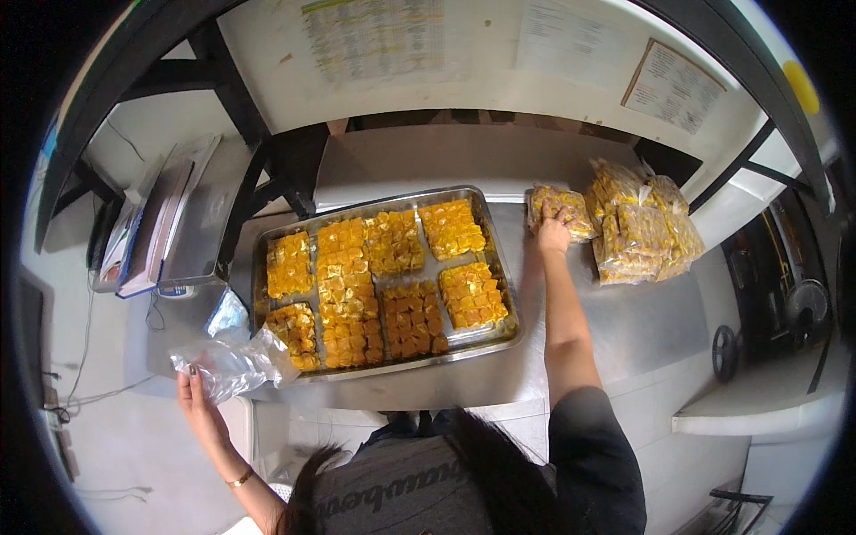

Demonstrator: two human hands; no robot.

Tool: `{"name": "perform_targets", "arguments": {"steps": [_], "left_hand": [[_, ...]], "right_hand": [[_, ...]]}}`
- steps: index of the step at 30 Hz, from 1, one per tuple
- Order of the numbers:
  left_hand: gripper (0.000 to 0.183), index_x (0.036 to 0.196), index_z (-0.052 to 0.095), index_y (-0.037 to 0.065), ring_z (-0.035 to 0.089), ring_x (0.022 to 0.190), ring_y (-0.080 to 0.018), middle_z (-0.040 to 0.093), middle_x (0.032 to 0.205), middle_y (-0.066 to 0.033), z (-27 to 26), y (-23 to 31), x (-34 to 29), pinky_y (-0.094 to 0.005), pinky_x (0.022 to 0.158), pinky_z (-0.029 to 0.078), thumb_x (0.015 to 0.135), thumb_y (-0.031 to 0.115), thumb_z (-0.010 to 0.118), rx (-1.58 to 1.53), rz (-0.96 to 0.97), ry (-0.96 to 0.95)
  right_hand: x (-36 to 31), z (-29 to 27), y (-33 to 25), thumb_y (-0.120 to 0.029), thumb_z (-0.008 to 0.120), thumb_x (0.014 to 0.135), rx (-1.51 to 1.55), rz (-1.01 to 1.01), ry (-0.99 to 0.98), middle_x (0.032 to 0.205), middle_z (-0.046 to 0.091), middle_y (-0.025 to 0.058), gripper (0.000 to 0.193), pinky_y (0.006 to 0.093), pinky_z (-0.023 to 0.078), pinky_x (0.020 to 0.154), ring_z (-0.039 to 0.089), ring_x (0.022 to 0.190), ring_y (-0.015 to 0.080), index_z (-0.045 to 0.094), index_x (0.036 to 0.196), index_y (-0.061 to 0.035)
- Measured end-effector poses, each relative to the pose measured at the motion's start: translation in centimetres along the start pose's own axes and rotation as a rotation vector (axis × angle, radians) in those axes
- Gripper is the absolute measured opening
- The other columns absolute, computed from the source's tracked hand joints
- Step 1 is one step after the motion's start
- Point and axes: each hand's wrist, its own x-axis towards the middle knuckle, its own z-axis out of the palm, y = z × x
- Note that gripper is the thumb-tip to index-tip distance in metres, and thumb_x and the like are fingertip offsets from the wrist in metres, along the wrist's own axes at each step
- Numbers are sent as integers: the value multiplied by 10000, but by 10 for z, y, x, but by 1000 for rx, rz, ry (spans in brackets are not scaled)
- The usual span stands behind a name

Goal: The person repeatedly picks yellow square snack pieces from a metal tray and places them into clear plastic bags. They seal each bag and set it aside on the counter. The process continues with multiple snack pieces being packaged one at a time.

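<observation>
A clear plastic bag (pixel 234 364) hangs from my left hand (pixel 198 399), its fingers closed on one end beside the tray's near left corner. The bag looks limp and see-through. My right hand (pixel 555 225) reaches across the table and rests on a filled clear bag (pixel 571 203) of yellow pieces, fingers spread over its top. Between my arms lies a large metal tray (pixel 515 332) with several blocks of small yellow-orange cubes (pixel 348 303). One block near the front middle (pixel 415 319) is browner than the others.
Right of my right hand, several filled bags (pixel 640 227) are stacked in a pile. Folders (pixel 160 223) stand upright at the left behind a metal box. A blue-and-white packet (pixel 229 314) lies by the tray's left side. Dark frame posts (pixel 241 89) rise at the back left.
</observation>
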Motion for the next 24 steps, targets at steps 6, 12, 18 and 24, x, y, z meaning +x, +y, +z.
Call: {"name": "perform_targets", "arguments": {"steps": [6, 12, 18, 24], "left_hand": [[333, 1186, 530, 2, 508, 1102, -162, 554, 1190, -89, 0, -14, -25, -302, 942, 397, 878, 124, 565, 9, -145, 150], [453, 1247, 479, -21, 594, 1014, -246, 539, 1235, -142, 47, 24, -11, -343, 865, 464, 841, 166, 550, -399, -207, -312], [509, 1279, 429, -40, 552, 1090, -231, 509, 1270, -150, 51, 22, -9, -344, 931, 446, 812, 123, 547, -793, -171, -345], [496, 1267, 449, -22, 553, 1084, -188, 537, 1235, -112, 24, -26, -13, -322, 948, 429, 782, 13, 548, -584, -203, -157]], "right_hand": [[-7, -9, -19, -450, 652, 768, -275, -193, 17, 1488, 162, 178, 845, 603, 191, 1051, 108, 1338, 490, 185, 1445, -254], [-89, -41, -108, -343, 619, 839, 925, -392, -59, 1350, 416, 148, 565, 436, 342, 994, 386, 1254, 299, 443, 1294, -58], [-271, -56, -231, -490, 478, 897, 1618, -224, -2082, 1296, 485, 105, 601, 424, 399, 967, 480, 1176, 248, 427, 1302, -49], [-306, -93, -250, -545, 452, 883, 1778, -152, -1979, 1309, 470, 128, 660, 500, 350, 1000, 452, 1200, 294, 377, 1338, -72]]}}
